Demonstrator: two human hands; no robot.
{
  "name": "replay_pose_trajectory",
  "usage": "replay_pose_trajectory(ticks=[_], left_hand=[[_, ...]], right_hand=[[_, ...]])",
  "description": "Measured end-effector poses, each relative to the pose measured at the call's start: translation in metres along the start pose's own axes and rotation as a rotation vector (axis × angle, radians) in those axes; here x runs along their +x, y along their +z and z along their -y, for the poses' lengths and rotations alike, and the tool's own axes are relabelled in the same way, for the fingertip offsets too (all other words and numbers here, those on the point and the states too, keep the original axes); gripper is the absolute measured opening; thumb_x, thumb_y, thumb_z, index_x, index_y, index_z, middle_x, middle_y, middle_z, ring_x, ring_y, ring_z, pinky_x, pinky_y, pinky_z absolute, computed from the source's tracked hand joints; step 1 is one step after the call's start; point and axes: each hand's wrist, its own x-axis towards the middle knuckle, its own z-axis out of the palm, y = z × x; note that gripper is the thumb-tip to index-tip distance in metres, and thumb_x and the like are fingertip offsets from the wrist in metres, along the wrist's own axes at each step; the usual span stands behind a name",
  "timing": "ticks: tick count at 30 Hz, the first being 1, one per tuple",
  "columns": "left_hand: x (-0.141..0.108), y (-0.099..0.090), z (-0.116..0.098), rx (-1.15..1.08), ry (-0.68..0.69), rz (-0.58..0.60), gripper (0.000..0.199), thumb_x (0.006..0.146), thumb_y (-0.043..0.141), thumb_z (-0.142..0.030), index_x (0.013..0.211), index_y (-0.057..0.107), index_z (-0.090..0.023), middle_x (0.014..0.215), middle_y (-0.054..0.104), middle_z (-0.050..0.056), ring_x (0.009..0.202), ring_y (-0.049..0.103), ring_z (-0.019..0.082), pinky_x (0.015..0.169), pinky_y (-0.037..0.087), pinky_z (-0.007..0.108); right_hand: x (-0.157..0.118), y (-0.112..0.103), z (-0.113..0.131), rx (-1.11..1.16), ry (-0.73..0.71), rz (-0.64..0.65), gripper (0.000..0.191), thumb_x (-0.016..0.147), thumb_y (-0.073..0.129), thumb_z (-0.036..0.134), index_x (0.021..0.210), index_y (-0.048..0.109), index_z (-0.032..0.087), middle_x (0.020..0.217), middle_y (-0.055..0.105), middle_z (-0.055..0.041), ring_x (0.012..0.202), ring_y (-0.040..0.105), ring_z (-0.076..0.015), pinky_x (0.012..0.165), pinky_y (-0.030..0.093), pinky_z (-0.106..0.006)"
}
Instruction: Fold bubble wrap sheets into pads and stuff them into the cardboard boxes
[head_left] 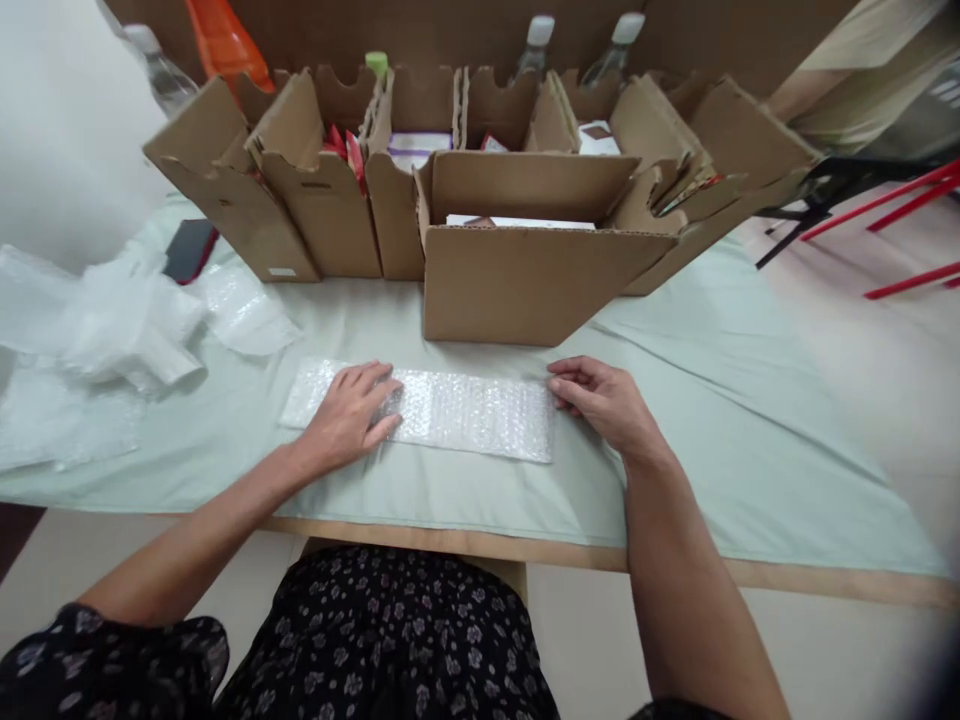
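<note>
A long strip of bubble wrap [480, 412] lies across the middle of the frame, flat on the pale green cloth [750, 470], just below a cardboard holder [517, 285]. The person's left hand [346, 415] rests on it with spread fingers, pressing rather than clasping. At its upper right corner the right hand [600, 398] has thumb and fingers drawn together; from where I stand, I can't tell whether they pinch the film.

I'd expect it to weigh next to nothing, soft and springy, a bit slick against the cloth, and its bubbles could pop under a hard squeeze. The 2 short ends look best to hold, by thumb and fingertip. More clear wrapping [112, 320] lies heaped at the left of the frame.
</note>
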Motion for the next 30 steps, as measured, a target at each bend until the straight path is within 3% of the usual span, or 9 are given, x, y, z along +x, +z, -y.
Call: replay_pose_trajectory(ticks=[4, 9, 14, 18, 21, 23, 27, 30], left_hand=[[-0.013, 0.015, -0.003, -0.033, -0.016, -0.124, 0.032, 0.1, 0.054, -0.033, 0.128, 0.062, -0.019, 0.14, 0.062, 0.016, 0.134, 0.055, 0.034, 0.113, 0.042, 0.056], [-0.009, 0.015, 0.0, -0.061, -0.006, -0.17, 0.029, 0.098, 0.059, -0.032, 0.123, 0.065, -0.019, 0.136, 0.066, 0.015, 0.13, 0.059, 0.034, 0.107, 0.046, 0.054], [-0.008, 0.016, 0.002, -0.074, -0.014, -0.2, 0.031, 0.097, 0.061, -0.033, 0.126, 0.063, -0.022, 0.136, 0.066, 0.014, 0.128, 0.061, 0.033, 0.107, 0.047, 0.053], [-0.011, 0.018, 0.002, -0.073, -0.041, -0.242, 0.038, 0.095, 0.064, -0.035, 0.13, 0.06, -0.021, 0.136, 0.064, 0.016, 0.127, 0.061, 0.034, 0.107, 0.048, 0.053], [-0.012, 0.018, 0.001, -0.062, -0.083, -0.25, 0.045, 0.092, 0.067, -0.037, 0.134, 0.058, -0.022, 0.14, 0.061, 0.017, 0.131, 0.059, 0.035, 0.109, 0.047, 0.055], [-0.009, 0.014, 0.0, -0.066, -0.095, -0.227, 0.05, 0.091, 0.067, -0.037, 0.137, 0.056, -0.022, 0.145, 0.058, 0.017, 0.135, 0.055, 0.036, 0.111, 0.045, 0.057], [0.012, 0.0, -0.006, -0.134, -0.037, -0.145, 0.059, 0.089, 0.066, -0.034, 0.144, 0.051, -0.022, 0.151, 0.054, 0.016, 0.144, 0.046, 0.038, 0.117, 0.039, 0.059], [0.039, -0.01, -0.016, -0.226, 0.011, -0.029, 0.062, 0.088, 0.066, -0.034, 0.147, 0.05, -0.022, 0.149, 0.058, 0.013, 0.148, 0.042, 0.037, 0.119, 0.038, 0.058]], right_hand=[[-0.005, -0.001, 0.0, -0.092, -0.066, 0.026, 0.029, 0.078, 0.074, 0.044, 0.094, 0.075, 0.02, 0.075, 0.068, -0.0029, 0.065, 0.059, -0.0159, 0.063, 0.048, -0.032], [-0.007, -0.006, 0.0, -0.155, -0.08, 0.117, 0.035, 0.079, 0.076, 0.051, 0.099, 0.077, 0.022, 0.087, 0.073, -0.005, 0.072, 0.061, -0.0188, 0.068, 0.049, -0.035], [-0.008, -0.008, -0.003, -0.104, -0.192, 0.181, 0.021, 0.079, 0.076, 0.041, 0.077, 0.071, 0.022, 0.108, 0.073, -0.0089, 0.089, 0.066, -0.0217, 0.069, 0.049, -0.033], [-0.009, -0.005, -0.002, -0.129, -0.318, 0.01, 0.01, 0.08, 0.071, 0.031, 0.074, 0.068, 0.023, 0.11, 0.073, -0.0085, 0.105, 0.067, -0.0255, 0.08, 0.051, -0.037], [-0.013, 0.0, 0.004, -0.095, -0.417, -0.147, 0.008, 0.081, 0.071, 0.028, 0.075, 0.066, 0.025, 0.102, 0.075, -0.0054, 0.102, 0.068, -0.0237, 0.091, 0.051, -0.041], [-0.016, 0.003, 0.009, -0.046, -0.431, -0.18, 0.01, 0.082, 0.07, 0.027, 0.074, 0.065, 0.025, 0.093, 0.075, -0.0037, 0.095, 0.069, -0.0221, 0.087, 0.052, -0.04], [-0.019, 0.007, 0.012, 0.054, -0.359, -0.163, 0.011, 0.08, 0.073, 0.03, 0.073, 0.067, 0.024, 0.077, 0.072, -0.001, 0.074, 0.065, -0.0176, 0.072, 0.051, -0.034], [-0.018, 0.006, 0.009, 0.153, -0.312, -0.107, 0.014, 0.078, 0.078, 0.033, 0.074, 0.068, 0.023, 0.073, 0.07, 0.0002, 0.068, 0.061, -0.0154, 0.068, 0.048, -0.032]])
